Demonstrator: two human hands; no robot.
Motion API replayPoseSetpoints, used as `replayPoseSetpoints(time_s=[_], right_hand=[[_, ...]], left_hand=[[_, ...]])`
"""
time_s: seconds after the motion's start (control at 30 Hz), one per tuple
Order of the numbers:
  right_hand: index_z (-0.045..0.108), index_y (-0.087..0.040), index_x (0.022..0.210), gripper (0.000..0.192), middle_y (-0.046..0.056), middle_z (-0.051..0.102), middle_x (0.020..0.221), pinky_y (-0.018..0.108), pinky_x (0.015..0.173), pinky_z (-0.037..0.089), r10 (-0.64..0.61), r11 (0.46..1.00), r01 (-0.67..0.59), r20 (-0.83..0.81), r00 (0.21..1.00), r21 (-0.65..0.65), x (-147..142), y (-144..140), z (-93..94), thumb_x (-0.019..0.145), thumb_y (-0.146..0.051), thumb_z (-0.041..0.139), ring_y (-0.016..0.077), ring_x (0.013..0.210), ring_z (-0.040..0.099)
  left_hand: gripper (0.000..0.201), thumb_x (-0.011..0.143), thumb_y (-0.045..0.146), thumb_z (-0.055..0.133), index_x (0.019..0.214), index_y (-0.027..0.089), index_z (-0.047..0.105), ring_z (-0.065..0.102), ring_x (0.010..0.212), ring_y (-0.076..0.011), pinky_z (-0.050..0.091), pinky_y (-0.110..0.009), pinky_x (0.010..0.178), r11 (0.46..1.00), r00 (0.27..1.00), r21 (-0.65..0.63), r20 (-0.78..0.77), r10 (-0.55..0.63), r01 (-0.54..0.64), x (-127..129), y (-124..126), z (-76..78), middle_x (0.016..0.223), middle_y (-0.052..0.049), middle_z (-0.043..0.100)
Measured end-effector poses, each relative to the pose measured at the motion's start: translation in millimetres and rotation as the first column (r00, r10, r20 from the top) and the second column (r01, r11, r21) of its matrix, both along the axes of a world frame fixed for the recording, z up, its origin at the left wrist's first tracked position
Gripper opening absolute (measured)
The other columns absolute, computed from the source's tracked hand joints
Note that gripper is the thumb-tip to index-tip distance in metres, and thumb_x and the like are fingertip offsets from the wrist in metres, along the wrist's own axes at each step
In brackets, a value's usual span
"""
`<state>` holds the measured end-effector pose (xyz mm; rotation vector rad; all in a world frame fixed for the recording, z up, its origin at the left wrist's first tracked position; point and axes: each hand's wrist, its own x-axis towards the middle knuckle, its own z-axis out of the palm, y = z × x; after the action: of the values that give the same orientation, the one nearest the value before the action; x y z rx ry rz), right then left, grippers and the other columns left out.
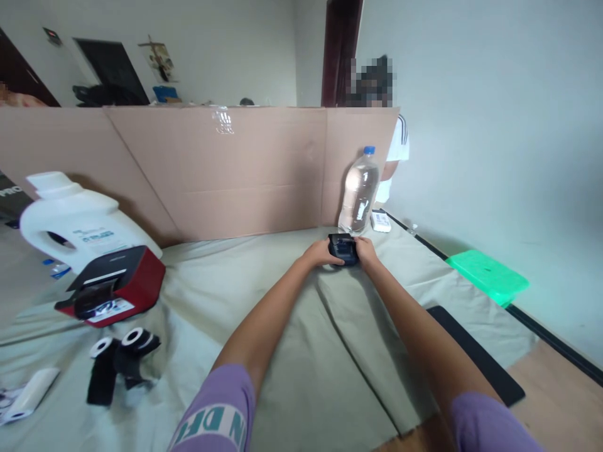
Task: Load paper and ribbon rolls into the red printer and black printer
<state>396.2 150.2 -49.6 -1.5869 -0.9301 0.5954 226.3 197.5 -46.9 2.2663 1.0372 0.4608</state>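
Note:
A small black boxy device (343, 250) sits on the cloth-covered surface, far out in front of me. My left hand (319, 253) grips its left side, with the thumb along the near edge. On the opposite side, my right hand (366, 251) holds the device's right edge with bent fingers. Right behind it stands a large clear bottle (358, 194) with a blue cap. A small white box (380, 221) lies just beyond my right hand. The fingers at the back of the device are partly hidden.
Cardboard (245, 169) walls off the back; a person in white stands behind it. At left are a white jug (94, 216), a red-and-black printer (117, 285), black rolls (125, 358) and a white roll (35, 392). A black flat panel (475, 351) and green container (490, 276) lie right.

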Motion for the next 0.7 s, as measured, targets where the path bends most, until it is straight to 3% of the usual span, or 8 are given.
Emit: replayPoseSetpoints(time_s=[0.13,0.27,0.37,0.43,0.5,0.6,0.63,0.7], right_hand=[[0.075,-0.016,0.079,0.029,0.005,0.074,0.070,0.034,0.076,0.054,-0.012,1.000,0.012,-0.025,1.000,0.006,-2,-4,-4.9,0.072,-0.039,0.060,0.0239,0.077,0.068],[0.071,-0.015,0.075,0.027,0.006,0.071,0.067,0.033,0.069,0.054,-0.064,0.997,0.065,-0.022,0.998,0.036,0,-13,2.9,0.072,-0.038,0.057,0.0224,0.070,0.066],[0.072,-0.015,0.084,0.030,0.010,0.075,0.084,0.038,0.083,0.053,-0.125,0.986,0.122,0.025,0.992,0.112,-10,-22,17.7,0.078,-0.037,0.051,0.0257,0.090,0.067],[0.073,-0.015,0.096,0.035,0.013,0.075,0.102,0.043,0.099,0.047,-0.162,0.962,0.126,0.136,0.977,0.244,-32,-27,28.9,0.082,-0.035,0.048,0.0279,0.108,0.064],[0.074,-0.015,0.103,0.037,0.014,0.074,0.112,0.046,0.106,0.043,-0.135,0.926,0.014,0.295,0.946,0.378,-71,-28,37.7,0.085,-0.033,0.047,0.0287,0.115,0.062],[0.075,-0.016,0.107,0.035,0.013,0.075,0.112,0.044,0.102,0.048,0.152,0.866,-0.339,0.452,0.879,0.368,-159,-25,40.6,0.087,-0.031,0.050,0.0268,0.108,0.066],[0.075,-0.017,0.108,0.034,0.012,0.076,0.112,0.043,0.100,0.050,0.282,0.830,-0.453,0.456,0.844,0.325,-194,-24,38.1,0.087,-0.030,0.051,0.0258,0.105,0.068],[0.074,-0.019,0.112,0.033,0.010,0.076,0.113,0.041,0.099,0.052,0.528,0.733,-0.640,0.403,0.748,0.228,-266,-19,28.8,0.089,-0.028,0.051,0.0240,0.106,0.068]], left_hand=[[0.093,0.061,0.061,0.083,0.136,0.013,0.055,0.068,0.102,-0.0341,0.053,-0.037,0.084,0.999,0.997,-0.010,-0.066,0.043,-0.044,-3,-10,4.8,0.112,-0.016,0.073],[0.081,0.074,0.064,0.071,0.138,0.017,0.057,0.068,0.106,-0.0319,0.052,-0.036,0.085,0.998,0.987,0.036,-0.149,0.060,-0.055,-21,-38,12.5,0.115,-0.012,0.074],[0.062,0.082,0.055,0.065,0.135,0.021,0.063,0.068,0.108,-0.0269,0.051,-0.033,0.086,0.993,0.982,0.089,-0.165,0.095,-0.081,-57,-68,20.4,0.112,-0.006,0.076],[0.048,0.085,0.050,0.063,0.124,0.024,0.071,0.069,0.103,-0.0240,0.051,-0.031,0.083,0.988,0.981,0.111,-0.147,0.124,-0.108,-97,-89,31.3,0.107,-0.004,0.077],[0.035,0.086,0.047,0.063,0.108,0.025,0.078,0.070,0.092,-0.0218,0.051,-0.030,0.079,0.978,0.980,0.131,-0.097,0.175,-0.162,-151,-107,48.1,0.100,-0.003,0.078],[0.026,0.089,0.041,0.060,0.095,0.024,0.078,0.070,0.088,-0.0210,0.051,-0.031,0.081,0.906,0.936,0.240,0.140,0.323,-0.349,-258,-125,76.8,0.095,-0.003,0.078],[0.024,0.088,0.040,0.062,0.093,0.023,0.077,0.069,0.088,-0.0214,0.052,-0.032,0.083,0.832,0.871,0.269,0.237,0.431,-0.485,-297,-128,83.8,0.094,-0.003,0.077],[0.024,0.088,0.037,0.062,0.098,0.019,0.074,0.067,0.094,-0.0224,0.051,-0.039,0.094,0.576,0.640,0.285,0.422,0.643,-0.766,-374,-133,89.0,0.098,-0.004,0.075]])
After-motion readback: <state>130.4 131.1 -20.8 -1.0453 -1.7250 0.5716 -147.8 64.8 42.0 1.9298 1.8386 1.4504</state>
